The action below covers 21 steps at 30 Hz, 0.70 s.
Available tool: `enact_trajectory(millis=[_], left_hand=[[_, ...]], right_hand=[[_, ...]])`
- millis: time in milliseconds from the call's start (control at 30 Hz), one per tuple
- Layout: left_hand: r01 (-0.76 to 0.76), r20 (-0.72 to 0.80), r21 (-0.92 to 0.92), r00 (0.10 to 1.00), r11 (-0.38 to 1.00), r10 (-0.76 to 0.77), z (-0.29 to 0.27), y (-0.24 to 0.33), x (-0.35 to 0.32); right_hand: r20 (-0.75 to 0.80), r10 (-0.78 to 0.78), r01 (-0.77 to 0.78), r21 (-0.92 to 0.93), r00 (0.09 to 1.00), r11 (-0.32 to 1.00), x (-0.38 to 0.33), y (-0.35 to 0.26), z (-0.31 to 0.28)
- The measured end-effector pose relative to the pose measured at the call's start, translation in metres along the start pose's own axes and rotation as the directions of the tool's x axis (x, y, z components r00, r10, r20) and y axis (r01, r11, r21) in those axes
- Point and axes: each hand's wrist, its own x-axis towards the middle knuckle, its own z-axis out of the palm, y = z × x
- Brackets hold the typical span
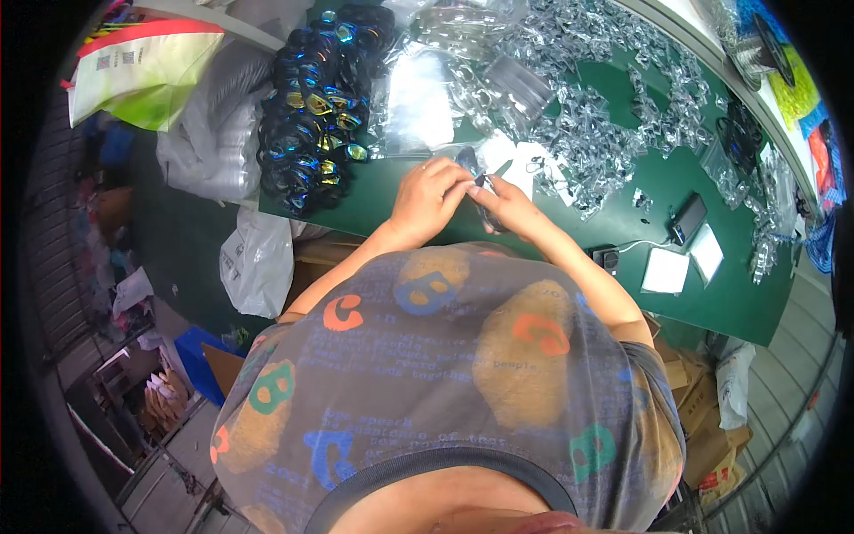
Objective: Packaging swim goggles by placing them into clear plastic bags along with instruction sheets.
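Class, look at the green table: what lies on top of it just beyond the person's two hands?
On the green table: crumpled clear plastic bags and a dark sunglasses pile. The tabletop beneath stays hidden.

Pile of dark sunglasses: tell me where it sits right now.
In the head view, the pile of dark sunglasses lies at the left end of the green table, beyond the left hand, beside clear plastic bags.

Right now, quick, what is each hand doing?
Left hand: closed, pinching a small dark item over the green table.
Right hand: closed on the same item; what it is cannot be told.
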Motion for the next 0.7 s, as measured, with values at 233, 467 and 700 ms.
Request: enact_trajectory(millis=[233, 467, 700], left_hand=[[-0.021, -0.071, 0.020, 0.997, 1.000, 0.022, 0.000, -0.009, -0.016], [-0.208, -0.099, 0.046, 0.972, 0.977, 0.212, -0.001, -0.012, -0.016], [0.206, 0.225, -0.360, 0.966, 0.910, -0.130, 0.005, -0.030, -0.036]], right_hand=[[0.255, -0.289, -0.229, 0.966, 0.923, 0.120, -0.004, 0.008, 0.029], [-0.008, -0.204, 0.152, 0.693, 0.979, 0.704, 0.009, 0.001, 0.019], [0.090, -0.232, 0.057, 0.826, 0.968, 0.561, -0.002, 0.006, 0.015]])
